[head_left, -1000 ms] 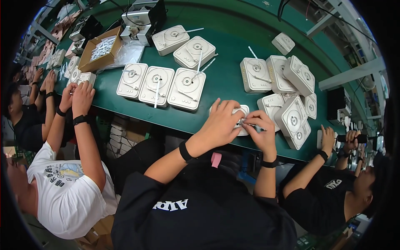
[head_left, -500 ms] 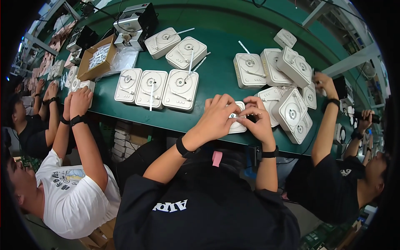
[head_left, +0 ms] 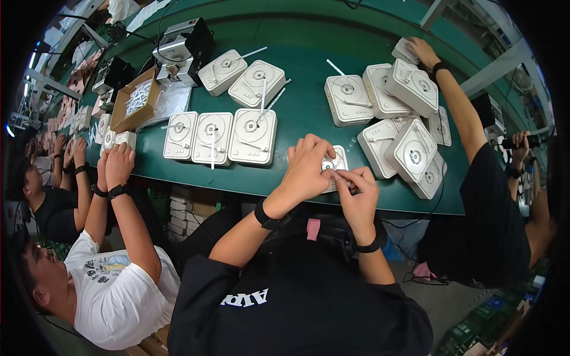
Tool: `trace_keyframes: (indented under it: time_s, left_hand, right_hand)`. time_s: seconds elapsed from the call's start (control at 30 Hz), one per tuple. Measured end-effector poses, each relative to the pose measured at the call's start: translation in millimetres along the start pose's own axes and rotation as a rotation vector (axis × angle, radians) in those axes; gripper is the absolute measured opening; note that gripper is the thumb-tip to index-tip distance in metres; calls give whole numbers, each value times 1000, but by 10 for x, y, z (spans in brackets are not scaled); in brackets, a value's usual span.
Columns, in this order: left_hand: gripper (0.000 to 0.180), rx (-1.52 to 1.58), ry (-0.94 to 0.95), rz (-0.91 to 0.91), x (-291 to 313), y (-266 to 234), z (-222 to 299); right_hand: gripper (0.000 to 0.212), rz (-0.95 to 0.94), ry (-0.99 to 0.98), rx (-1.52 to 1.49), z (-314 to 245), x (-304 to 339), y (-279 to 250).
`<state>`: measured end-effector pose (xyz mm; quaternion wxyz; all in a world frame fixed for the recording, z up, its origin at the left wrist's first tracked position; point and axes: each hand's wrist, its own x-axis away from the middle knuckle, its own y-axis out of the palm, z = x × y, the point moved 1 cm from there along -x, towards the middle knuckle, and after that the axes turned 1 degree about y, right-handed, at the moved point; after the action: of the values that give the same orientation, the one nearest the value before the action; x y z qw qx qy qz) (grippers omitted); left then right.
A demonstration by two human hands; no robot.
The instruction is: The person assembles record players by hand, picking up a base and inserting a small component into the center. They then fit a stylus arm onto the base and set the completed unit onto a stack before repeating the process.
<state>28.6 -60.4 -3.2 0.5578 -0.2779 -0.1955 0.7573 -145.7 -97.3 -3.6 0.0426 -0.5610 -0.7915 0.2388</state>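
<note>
A cream turntable-shaped box (head_left: 341,158) sits at the table's near edge in front of me, partly covered by my hands. My left hand (head_left: 307,168) wraps over its left side, with fingers bent around it and the thumb on the top face. The fingers of my right hand (head_left: 360,196) are pinched together at the box's front part, close to the left thumb. Whatever lies between those right fingertips is too small to make out.
Three similar boxes (head_left: 212,137) with white strips stand to the left, two more behind them. Stacked boxes (head_left: 409,148) lie right. A carton of white strips (head_left: 132,121) and a metal machine (head_left: 181,50) stand far left. Co-workers sit both sides; one arm (head_left: 457,98) reaches across right.
My right hand has come down and inward, its fingers now pinched at the front of the box. The right co-worker's hand has moved to a box at the back. The view has shifted slightly.
</note>
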Motion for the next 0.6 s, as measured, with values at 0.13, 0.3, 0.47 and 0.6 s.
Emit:
trace_keyframes:
  time_s: [0.13,0.3,0.47,0.6]
  left_hand:
    - [29,49,-24,-34,-33,-27,-13]
    - [22,26,-120,-201,-172,-173,24]
    - [18,114,-118,-169,-216,-141,-52]
    - [17,92,1,-140,-214,-159,-65]
  right_hand:
    - [26,50,-25,-3,0,-6,46]
    - [23,76,-179,72,-41,-6,114]
    - [22,77,-179,88,42,-12,130]
    - [20,95,-137,31,41,-40,134]
